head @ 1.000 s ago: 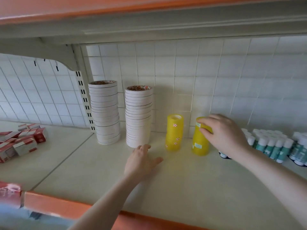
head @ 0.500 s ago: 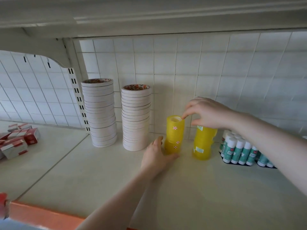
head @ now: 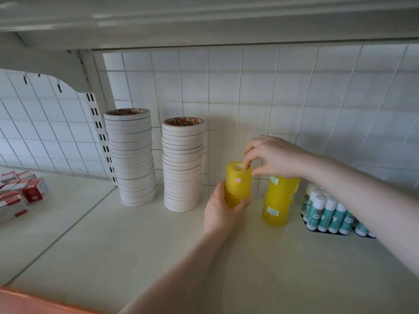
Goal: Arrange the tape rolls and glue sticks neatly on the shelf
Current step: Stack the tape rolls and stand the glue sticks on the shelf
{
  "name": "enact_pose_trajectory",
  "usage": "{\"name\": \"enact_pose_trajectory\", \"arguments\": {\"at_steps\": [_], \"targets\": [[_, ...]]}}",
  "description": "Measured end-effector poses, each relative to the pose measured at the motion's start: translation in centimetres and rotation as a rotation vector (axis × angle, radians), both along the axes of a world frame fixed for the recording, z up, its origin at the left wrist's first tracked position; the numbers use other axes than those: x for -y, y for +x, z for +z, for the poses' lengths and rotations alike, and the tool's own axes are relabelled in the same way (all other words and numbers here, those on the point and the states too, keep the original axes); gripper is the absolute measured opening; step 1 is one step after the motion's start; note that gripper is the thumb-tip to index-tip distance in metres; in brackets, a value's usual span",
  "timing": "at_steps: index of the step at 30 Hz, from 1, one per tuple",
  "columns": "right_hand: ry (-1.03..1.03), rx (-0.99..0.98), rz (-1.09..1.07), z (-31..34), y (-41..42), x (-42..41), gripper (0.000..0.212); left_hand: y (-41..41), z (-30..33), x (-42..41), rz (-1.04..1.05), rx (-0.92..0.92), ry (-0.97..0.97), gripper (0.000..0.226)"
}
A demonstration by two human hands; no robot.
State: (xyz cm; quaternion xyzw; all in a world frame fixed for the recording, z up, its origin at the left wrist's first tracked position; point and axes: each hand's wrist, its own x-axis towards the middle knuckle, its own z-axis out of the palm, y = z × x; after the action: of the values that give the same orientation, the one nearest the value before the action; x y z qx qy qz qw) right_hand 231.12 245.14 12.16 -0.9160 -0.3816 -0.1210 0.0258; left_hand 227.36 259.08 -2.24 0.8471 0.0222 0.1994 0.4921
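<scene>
Squaring narrow yellow tape stack (head: pixel 238 184), standing on shelf (head: pixel 158 257) between white tape stack (head: pixel 182 164) and wider yellow stack (head: pixel 280 200). Left hand (head: pixel 221 211) is curling around lower roll; right hand (head: pixel 269 156) is pinching top roll's rim. Advice: steady base, nudge top flush.

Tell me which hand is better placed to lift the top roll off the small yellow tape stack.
Probably right. The right hand is above the small yellow tape stack with a finger in the top roll's core. The left hand grips the lower roll, steadying it.
</scene>
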Motion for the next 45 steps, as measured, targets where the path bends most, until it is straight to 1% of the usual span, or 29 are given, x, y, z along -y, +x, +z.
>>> {"name": "enact_pose_trajectory", "arguments": {"at_steps": [4,9,11,16,22,25,28,32,34,38,40,45], "targets": [[0.001,-0.005,0.005,-0.1,0.3,-0.2,0.014,0.1,-0.1,-0.2,-0.005,0.011,-0.014,0.053],[-0.018,-0.033,0.004,-0.1,0.6,-0.2,0.023,0.1,0.0,-0.3,-0.022,0.019,-0.04,0.045],[-0.029,-0.042,0.008,-0.1,0.7,-0.2,0.022,0.1,-0.1,-0.3,-0.025,0.029,-0.042,0.047],[-0.008,-0.055,0.006,-0.1,0.7,-0.2,0.021,0.1,-0.2,0.0,-0.04,0.072,-0.07,0.065],[-0.011,-0.06,0.004,-0.1,0.8,-0.1,0.02,0.4,0.1,0.2,-0.002,0.089,-0.077,0.048],[-0.012,-0.066,0.001,-0.1,0.9,0.0,0.02,0.2,0.4,0.2,-0.014,0.079,-0.098,0.045],[-0.003,-0.072,-0.001,-0.1,0.9,0.0,0.021,0.3,0.4,0.1,-0.041,0.055,-0.113,0.054],[-0.004,-0.077,0.001,-0.2,1.0,0.0,0.021,0.3,0.0,-0.1,-0.059,0.007,-0.066,0.077],[-0.003,-0.082,-0.004,-0.2,1.1,0.0,0.021,0.5,-0.2,-0.2,-0.053,-0.04,-0.024,0.079],[0.003,-0.085,-0.002,-0.3,1.1,0.0,0.022,0.8,-0.2,-0.4,-0.035,-0.088,0.064,0.067],[0.007,-0.093,-0.001,-0.4,1.2,0.1,0.022,0.7,-0.1,-0.5,-0.028,-0.092,0.077,0.06],[0.008,-0.118,0.001,-0.3,1.3,0.0,0.021,0.7,0.2,-0.5,-0.014,-0.1,0.072,0.055]]}}
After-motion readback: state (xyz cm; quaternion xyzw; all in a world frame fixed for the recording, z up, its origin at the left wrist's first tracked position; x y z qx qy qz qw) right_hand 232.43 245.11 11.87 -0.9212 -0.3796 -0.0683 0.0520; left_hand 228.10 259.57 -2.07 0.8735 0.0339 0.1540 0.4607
